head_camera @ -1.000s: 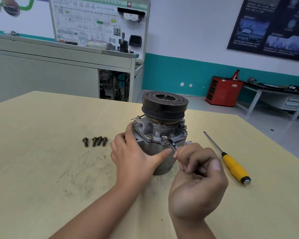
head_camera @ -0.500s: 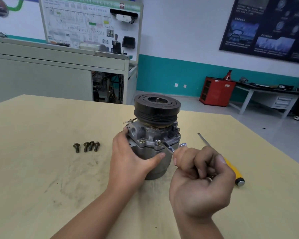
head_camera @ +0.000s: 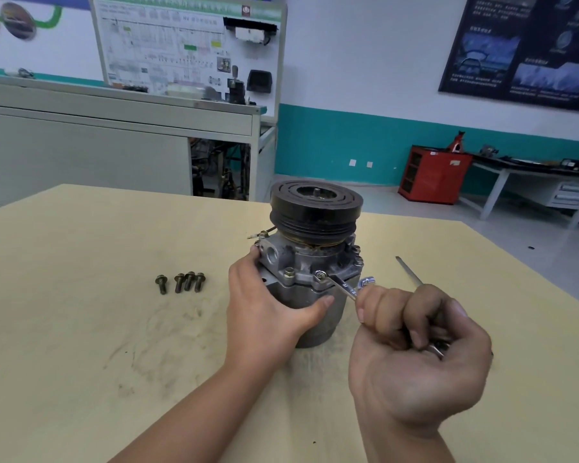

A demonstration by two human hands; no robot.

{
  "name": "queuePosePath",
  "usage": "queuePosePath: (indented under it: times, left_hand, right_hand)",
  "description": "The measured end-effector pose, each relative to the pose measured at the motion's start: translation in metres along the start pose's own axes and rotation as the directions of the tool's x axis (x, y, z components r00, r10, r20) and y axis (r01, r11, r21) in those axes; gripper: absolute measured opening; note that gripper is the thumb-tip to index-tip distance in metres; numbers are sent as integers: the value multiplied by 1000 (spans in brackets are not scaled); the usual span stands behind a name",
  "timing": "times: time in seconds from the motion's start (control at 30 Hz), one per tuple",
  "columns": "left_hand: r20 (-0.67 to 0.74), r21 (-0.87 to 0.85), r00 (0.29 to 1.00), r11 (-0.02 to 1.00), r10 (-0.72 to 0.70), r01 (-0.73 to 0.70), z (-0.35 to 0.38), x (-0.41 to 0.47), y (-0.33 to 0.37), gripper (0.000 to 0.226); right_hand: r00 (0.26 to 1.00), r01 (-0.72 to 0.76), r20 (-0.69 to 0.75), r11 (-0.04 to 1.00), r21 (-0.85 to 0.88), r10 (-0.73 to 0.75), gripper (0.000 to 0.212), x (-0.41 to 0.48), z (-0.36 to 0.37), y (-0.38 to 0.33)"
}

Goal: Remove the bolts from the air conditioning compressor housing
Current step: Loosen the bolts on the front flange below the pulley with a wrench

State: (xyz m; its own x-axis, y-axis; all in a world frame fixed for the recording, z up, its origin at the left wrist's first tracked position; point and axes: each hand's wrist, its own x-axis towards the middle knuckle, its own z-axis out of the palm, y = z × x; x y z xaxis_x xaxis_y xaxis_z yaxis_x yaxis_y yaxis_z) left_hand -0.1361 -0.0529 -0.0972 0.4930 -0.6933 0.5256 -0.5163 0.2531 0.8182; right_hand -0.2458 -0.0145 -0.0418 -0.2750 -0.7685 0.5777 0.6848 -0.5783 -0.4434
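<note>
Compressor housing (head_camera: 301,275), grey metal under a black pulley (head_camera: 316,208), stands upright mid-surface (head_camera: 81,329), my left hand (head_camera: 264,309) wrapped round its side. My right hand (head_camera: 418,349) grips a slim wrench (head_camera: 343,289) set on a flange bolt (head_camera: 320,275); four loose bolts (head_camera: 181,283) lie to its left.

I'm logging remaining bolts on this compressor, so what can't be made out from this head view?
- Far side of the grey metal compressor housing, head view: hidden by its own body and the black grooved pulley; bolts there uncountable.
- Handle of the slim steel wrench: buried in the right hand.
- On the table, the thin steel shaft: its handle end behind that hand.
- Housing's left flank: covered by the left hand.
</note>
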Motion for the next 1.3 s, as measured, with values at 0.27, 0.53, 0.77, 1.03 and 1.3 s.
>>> queuePosePath:
  times: [0.27, 0.53, 0.77, 1.03, 1.3]
  left_hand:
    - [-22, 16, 1000, 1000, -14, 15, 3, -2, 4, 108]
    - [91, 101, 995, 995, -34, 24, -3, 2, 14, 130]
    - [223, 281, 972, 960, -68, 3, -9, 29, 32, 125]
    - [267, 263, 962, 965, -62, -11, -12, 31, 27, 116]
    - [285, 270, 957, 963, -64, -16, -13, 31, 25, 96]
  right_hand:
    - [998, -31, -48, 999, 13, 31, 27, 6, -4, -2]
    - [974, -29, 219, 994, -104, 52, 47, 8, -18, -2]
    - [899, 89, 436, 956, -281, 45, 32, 11, -20, -6]
    - [854, 76, 510, 948, -310, 99, 27, 14, -34, -10]
    - [862, 289, 419, 405, -867, 283, 19, 24, -37, -54]
